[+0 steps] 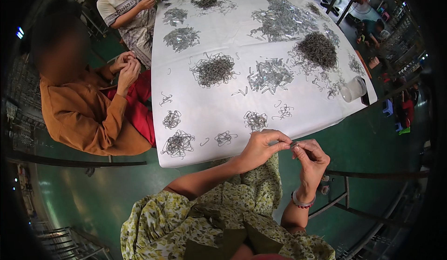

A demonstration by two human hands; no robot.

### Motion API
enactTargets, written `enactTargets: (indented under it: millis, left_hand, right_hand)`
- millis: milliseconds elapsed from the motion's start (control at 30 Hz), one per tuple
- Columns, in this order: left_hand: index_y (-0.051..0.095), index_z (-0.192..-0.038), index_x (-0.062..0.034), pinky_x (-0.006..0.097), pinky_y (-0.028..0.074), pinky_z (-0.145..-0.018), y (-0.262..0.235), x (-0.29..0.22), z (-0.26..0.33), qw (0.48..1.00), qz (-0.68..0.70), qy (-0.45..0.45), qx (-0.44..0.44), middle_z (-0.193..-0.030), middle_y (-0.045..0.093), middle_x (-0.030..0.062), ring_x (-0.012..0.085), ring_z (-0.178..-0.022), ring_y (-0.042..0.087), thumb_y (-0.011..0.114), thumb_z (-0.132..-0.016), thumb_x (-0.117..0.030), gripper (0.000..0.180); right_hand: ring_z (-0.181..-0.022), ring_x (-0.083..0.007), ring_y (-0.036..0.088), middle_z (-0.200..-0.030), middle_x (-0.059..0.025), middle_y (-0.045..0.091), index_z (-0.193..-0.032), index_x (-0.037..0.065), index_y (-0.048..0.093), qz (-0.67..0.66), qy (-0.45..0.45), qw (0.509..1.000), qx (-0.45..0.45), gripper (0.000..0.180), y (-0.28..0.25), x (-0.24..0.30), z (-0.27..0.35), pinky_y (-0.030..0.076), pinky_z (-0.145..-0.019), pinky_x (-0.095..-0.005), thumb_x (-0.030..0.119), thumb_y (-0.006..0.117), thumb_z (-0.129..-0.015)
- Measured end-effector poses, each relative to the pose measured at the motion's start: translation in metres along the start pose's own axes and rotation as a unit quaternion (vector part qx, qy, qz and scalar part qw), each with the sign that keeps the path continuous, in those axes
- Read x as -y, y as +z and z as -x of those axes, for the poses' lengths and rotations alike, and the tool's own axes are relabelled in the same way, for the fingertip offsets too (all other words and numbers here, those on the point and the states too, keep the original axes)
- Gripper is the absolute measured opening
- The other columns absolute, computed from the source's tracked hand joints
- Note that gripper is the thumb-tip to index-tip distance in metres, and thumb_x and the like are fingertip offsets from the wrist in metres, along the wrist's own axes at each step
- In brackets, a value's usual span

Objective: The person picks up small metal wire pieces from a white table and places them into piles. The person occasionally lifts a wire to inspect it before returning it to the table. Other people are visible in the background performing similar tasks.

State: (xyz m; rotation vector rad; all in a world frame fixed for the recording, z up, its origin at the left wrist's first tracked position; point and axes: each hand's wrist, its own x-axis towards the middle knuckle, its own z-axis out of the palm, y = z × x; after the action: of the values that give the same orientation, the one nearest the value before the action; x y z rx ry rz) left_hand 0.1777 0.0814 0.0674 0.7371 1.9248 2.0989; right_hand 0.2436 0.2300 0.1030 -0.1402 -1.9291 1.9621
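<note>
My left hand (264, 149) and my right hand (311, 157) meet just off the table's near edge, fingertips almost touching. Both are closed in a pinch around something small and greyish, mostly hidden by the fingers. Close beyond my left hand lies a small pile of bent wire hooks (255, 119), with a few loose hooks (285, 111) to its right. Another little heap of hooks (226, 138) sits to the left. Farther in are a pile of short clear plastic pieces (270, 76) and a bigger mound of hooks (213, 70).
The white-covered table (209, 106) carries more heaps, including a dark hook mound (317, 50) and a broad spread of clear pieces (286, 18). A clear plastic container (354, 89) lies at the right edge. Two people work along the left side, one in a brown top (88, 115).
</note>
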Motion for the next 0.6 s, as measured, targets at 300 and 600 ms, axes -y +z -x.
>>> enactTargets:
  millis: [300, 600]
  left_hand:
    - [0.069, -0.093, -0.0040, 0.030, 0.049, -0.079, -0.014, 0.013, -0.001, 0.996, -0.060, -0.003, 0.062, -0.089, 0.068, 0.0061, 0.0184, -0.086, 0.063, 0.071, -0.080, -0.008, 0.014]
    - [0.068, -0.100, -0.0045, 0.035, 0.047, -0.086, -0.101, 0.035, -0.079, 0.948, -0.300, 0.103, -0.023, -0.103, 0.066, 0.0100, 0.0254, -0.098, 0.059, 0.062, -0.087, -0.014, 0.017]
  right_hand:
    - [-0.064, -0.0104, 0.057, -0.080, -0.0106, 0.065, -0.086, -0.007, 0.067, 0.020, 0.034, 0.999, 0.006, 0.012, 0.001, -0.009, -0.011, 0.046, -0.056, -0.0205, -0.011, 0.069, -0.075]
    - [-0.073, -0.0104, 0.062, -0.081, -0.0109, 0.067, -0.090, -0.007, 0.067, -0.016, 0.076, 0.996, -0.044, 0.015, 0.009, -0.009, -0.007, 0.048, -0.063, -0.0200, -0.011, 0.069, -0.076]
